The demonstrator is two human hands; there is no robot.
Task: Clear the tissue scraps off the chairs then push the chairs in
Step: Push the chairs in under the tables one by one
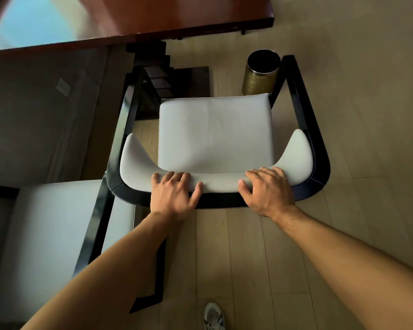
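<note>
A black-framed chair [215,134] with a pale grey seat and curved padded backrest stands in front of me, facing a red-brown table [153,17]. My left hand [173,195] and my right hand [267,190] both rest on top of the backrest, fingers curled over its padding, thumbs on the black rim. The seat shows no tissue scraps. A second chair [53,234] of the same kind stands at my lower left, its seat partly hidden by my left forearm; I see no scraps on it either.
A round brass-coloured waste bin [260,75] with a dark inside stands on the wooden floor just beyond the chair's right front corner. The dark table base [167,77] sits under the table ahead. My shoe [214,316] shows at the bottom edge.
</note>
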